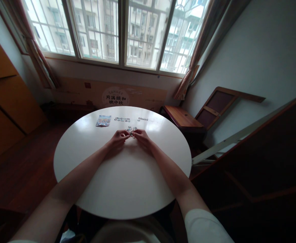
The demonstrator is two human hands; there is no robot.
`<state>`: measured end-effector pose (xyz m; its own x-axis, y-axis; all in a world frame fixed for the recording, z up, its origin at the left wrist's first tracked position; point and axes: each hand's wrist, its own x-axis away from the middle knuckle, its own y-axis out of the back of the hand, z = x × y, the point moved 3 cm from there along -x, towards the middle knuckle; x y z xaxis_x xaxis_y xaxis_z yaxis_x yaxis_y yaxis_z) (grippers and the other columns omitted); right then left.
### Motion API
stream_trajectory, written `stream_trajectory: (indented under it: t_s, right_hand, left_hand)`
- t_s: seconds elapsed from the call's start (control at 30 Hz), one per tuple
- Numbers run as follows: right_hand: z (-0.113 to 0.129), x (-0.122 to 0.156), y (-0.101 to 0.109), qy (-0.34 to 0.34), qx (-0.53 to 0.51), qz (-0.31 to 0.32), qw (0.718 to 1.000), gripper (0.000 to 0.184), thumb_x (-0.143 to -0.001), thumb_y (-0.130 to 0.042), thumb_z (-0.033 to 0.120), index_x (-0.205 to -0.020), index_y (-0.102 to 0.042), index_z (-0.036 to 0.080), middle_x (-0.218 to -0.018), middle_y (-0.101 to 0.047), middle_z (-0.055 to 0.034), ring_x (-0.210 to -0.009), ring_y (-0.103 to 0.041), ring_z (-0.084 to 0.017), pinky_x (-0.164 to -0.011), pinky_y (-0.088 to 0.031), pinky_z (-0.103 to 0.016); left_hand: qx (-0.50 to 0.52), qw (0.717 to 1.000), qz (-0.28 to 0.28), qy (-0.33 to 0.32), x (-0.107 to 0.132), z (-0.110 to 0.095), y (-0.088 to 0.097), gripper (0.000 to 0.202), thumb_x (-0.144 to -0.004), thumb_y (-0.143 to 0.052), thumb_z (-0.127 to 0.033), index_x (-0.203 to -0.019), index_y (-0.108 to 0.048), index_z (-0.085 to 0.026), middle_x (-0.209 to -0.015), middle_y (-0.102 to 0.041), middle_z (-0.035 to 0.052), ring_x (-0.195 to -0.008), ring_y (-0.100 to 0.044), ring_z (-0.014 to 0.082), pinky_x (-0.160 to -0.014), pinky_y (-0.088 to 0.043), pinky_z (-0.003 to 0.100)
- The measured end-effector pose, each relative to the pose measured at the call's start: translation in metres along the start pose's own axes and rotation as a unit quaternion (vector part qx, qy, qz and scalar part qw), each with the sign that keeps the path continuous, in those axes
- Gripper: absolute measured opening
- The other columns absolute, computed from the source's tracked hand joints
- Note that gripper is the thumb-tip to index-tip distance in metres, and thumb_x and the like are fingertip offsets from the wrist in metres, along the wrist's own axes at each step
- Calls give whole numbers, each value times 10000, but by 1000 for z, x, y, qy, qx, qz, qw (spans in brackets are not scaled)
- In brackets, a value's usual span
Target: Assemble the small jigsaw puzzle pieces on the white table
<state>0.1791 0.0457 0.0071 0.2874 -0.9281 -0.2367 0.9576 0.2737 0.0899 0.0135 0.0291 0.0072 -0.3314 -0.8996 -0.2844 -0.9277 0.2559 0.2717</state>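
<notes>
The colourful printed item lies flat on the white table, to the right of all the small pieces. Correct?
No: the head view shows the colourful printed item to the left of all the small pieces, on the white table.

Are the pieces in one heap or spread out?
Spread out: some pieces lie in rows beyond the left hand and right hand; a loose cluster lies beside both hands.

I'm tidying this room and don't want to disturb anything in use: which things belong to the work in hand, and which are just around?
Belongs:
- cluster of small pieces at the left hand and right hand
- rows of pieces farther off
- white table
- colourful packet, probably

Just around:
- wooden seat
- banner with large characters
- curtains
</notes>
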Motion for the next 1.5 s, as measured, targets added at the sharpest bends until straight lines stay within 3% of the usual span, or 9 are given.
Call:
stream_trajectory:
  t_s: [0.23,0.47,1.0,1.5]
  right_hand:
    - [-1,-1,-1,-1,20,-8,1000,258,-634,-678,371,-709,-660,126,-588,-596,3,-548,-494,-101,-547,-375,-237]
    - [-2,-1,-1,-24,-16,-7,1000,237,-629,-668,355,-683,-637,126,-561,-569,18,-526,-469,-89,-527,-354,-226]
    - [-3,-1,0,-2,2,-5,1000,259,-645,-675,375,-731,-661,131,-607,-606,-3,-542,-493,-98,-542,-375,-234]
    - [-5,-3,-1,-4,-9,-5,1000,313,-602,-736,397,-759,-658,139,-633,-632,-8,-549,-524,-96,-554,-414,-235]
  left_hand:
    - [-1,999,-30,-25,-3,1,2,392,-684,-681,-493,-773,-665,-112,-769,-652,63,-522,-534,99,-434,-449,220]
    - [-10,997,-55,-49,-6,2,4,401,-673,-697,-486,-795,-673,-106,-755,-660,68,-504,-535,94,-422,-454,219]
    - [-24,994,-89,-53,-7,2,6,381,-694,-679,-482,-792,-683,-113,-736,-669,68,-472,-537,93,-408,-456,218]
    - [-22,995,-86,-46,-6,-1,6,384,-698,-669,-488,-793,-680,-116,-728,-662,66,-480,-540,98,-405,-451,219]
